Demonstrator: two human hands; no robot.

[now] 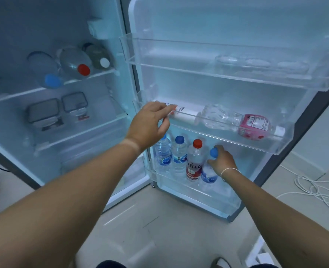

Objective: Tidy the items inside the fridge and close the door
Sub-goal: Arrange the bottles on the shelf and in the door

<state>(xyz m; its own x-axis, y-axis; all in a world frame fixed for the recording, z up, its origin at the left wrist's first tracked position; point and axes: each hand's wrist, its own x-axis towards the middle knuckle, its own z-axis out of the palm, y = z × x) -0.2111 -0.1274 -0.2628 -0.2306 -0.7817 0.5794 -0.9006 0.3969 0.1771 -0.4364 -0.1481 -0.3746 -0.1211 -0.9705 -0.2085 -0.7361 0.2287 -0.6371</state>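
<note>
The fridge door stands wide open on the right. My left hand reaches into the middle door shelf and its fingers touch a white tube lying there; a firm grip is not visible. A clear bottle with a pink label lies on its side beside the tube. My right hand grips a blue-capped water bottle upright in the bottom door shelf. To its left stand a red-capped bottle and two blue-capped water bottles.
Inside the fridge, three bottles lie on the upper shelf and two lidded containers sit on the shelf below. The top door shelf holds a clear egg tray. A white cable lies coiled on the floor at right.
</note>
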